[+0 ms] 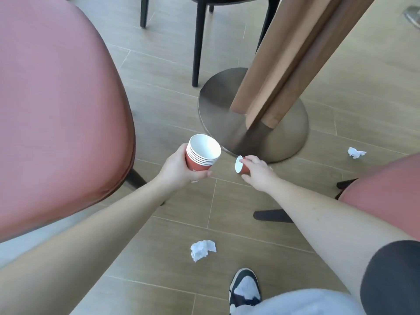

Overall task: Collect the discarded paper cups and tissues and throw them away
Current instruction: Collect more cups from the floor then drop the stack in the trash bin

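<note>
My right hand (255, 172) pinches a lone paper cup (241, 165) lying on its side, mouth toward nine o'clock, facing the stack of cups (202, 154) my left hand (179, 169) grips upright just beside it. I'd say it nests there next. The table base (227, 114) sits at twelve o'clock; tissues wait on the floor at six (203, 249) and three (356, 152).

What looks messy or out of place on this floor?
Two crumpled tissues lie on the tiles: one near the shoe, another right of the table base. The right hand grips a tipped cup.
</note>
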Available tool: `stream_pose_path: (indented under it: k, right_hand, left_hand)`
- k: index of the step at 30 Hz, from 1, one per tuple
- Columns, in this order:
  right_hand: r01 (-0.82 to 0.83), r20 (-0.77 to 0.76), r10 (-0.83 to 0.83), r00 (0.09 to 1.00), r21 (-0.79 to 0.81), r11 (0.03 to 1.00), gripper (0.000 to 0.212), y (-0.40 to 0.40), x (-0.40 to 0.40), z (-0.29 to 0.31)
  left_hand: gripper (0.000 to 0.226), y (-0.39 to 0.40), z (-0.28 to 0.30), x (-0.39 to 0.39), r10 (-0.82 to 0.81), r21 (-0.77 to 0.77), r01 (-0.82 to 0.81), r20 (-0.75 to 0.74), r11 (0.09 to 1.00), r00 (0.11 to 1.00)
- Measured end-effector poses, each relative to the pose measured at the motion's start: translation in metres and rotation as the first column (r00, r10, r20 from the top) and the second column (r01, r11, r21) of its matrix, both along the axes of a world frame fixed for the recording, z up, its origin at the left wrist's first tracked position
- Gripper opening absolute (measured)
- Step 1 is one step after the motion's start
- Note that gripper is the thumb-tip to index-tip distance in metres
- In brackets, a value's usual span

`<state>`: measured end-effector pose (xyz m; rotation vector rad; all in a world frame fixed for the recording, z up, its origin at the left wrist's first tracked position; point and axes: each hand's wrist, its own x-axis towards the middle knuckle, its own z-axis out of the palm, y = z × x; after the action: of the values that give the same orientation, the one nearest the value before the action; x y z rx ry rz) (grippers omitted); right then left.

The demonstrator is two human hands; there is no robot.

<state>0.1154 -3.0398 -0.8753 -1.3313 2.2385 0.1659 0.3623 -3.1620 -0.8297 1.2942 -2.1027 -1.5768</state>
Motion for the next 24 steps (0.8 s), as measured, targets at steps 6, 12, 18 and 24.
stream_pose_path:
  k: [6,12,18,24]
  right_hand:
    - [-0.042,-0.142,0.057,0.988,0.106,0.994,0.057,-0.011,0.004,-0.029]
    - [-0.089,-0.228,0.151,0.962,0.260,0.961,0.049,-0.020,0.000,-0.052]
    - [-0.204,-0.270,0.357,0.894,0.462,0.863,0.049,-0.020,-0.005,-0.072]
    - [-0.271,-0.297,0.513,0.805,0.584,0.765,0.056,-0.025,-0.012,-0.079]
  left_hand:
    - [0.079,-0.003,-0.043,-0.007,-0.039,-0.007,0.039,0.024,0.999,0.999]
    - [0.082,-0.012,-0.063,-0.014,-0.091,-0.039,0.092,0.021,0.995,0.996]
    - [0.079,-0.018,-0.076,-0.019,-0.125,-0.049,0.128,0.066,0.991,0.990]
    - [0.083,-0.019,-0.079,-0.020,-0.191,-0.092,0.200,0.097,0.975,0.977]
